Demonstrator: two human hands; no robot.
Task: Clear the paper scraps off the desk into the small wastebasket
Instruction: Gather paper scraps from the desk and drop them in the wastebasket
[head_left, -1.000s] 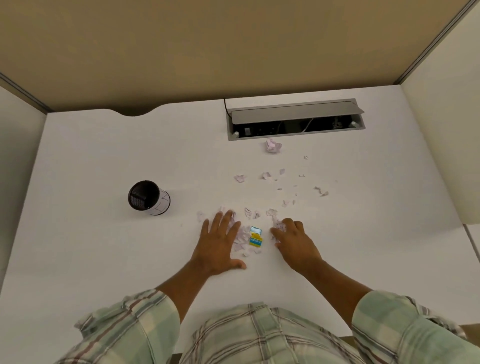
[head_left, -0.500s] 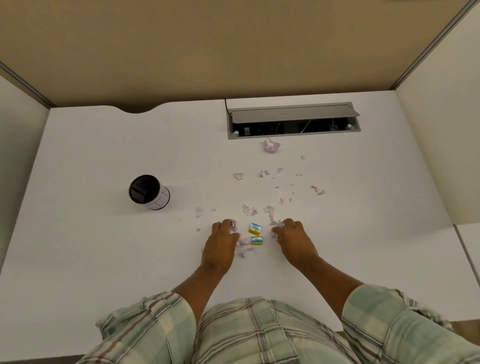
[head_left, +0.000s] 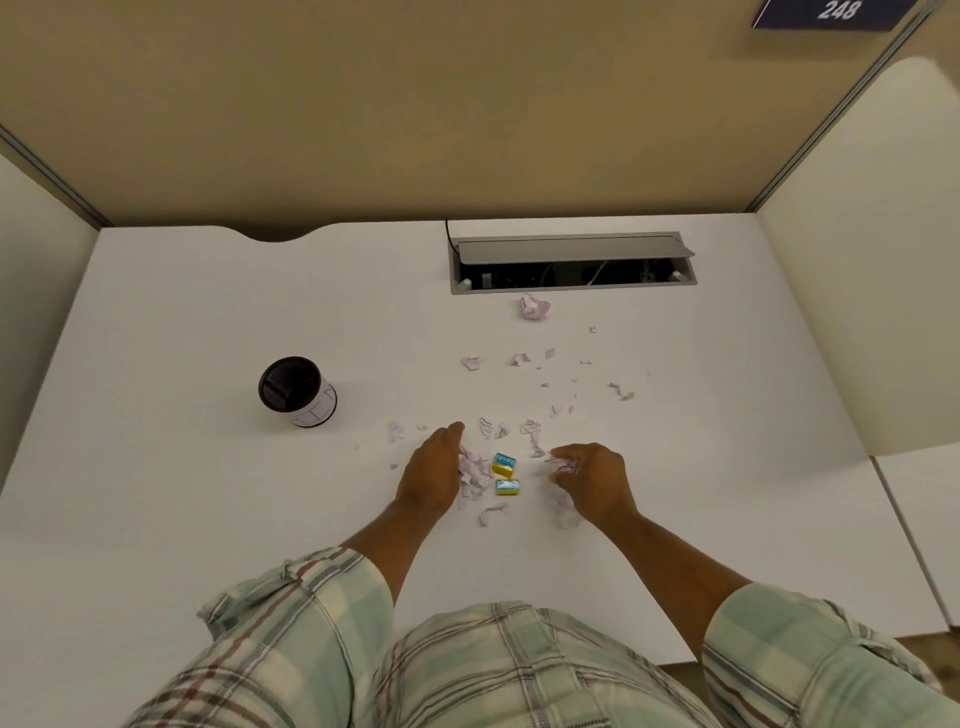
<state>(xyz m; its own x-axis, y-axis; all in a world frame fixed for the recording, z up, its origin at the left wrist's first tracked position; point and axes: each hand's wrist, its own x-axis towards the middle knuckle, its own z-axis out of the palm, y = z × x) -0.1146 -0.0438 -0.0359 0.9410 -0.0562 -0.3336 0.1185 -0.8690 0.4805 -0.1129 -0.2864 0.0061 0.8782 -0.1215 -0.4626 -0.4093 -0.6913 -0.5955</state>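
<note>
Pale paper scraps (head_left: 524, 428) lie scattered over the middle of the white desk (head_left: 182, 519), with a larger crumpled ball (head_left: 534, 306) near the back. My left hand (head_left: 431, 475) is cupped on edge against a small heap of scraps (head_left: 471, 470), raking it inward. My right hand (head_left: 592, 480) is curled around a few scraps (head_left: 563, 464) at its fingertips. Two small yellow-and-blue wrappers (head_left: 505, 475) lie between the hands. The small black mesh wastebasket (head_left: 296, 389) stands upright to the left, apart from both hands.
An open grey cable hatch (head_left: 571, 262) is set into the desk at the back. Tan partition walls (head_left: 363, 104) close off the back and both sides. My plaid shirt (head_left: 493, 670) fills the bottom of the view at the near desk edge.
My left hand went from flat with fingers spread to cupped on edge, gathering scraps. The right hand closed on scraps. The two wrappers now lie apart and uncovered.
</note>
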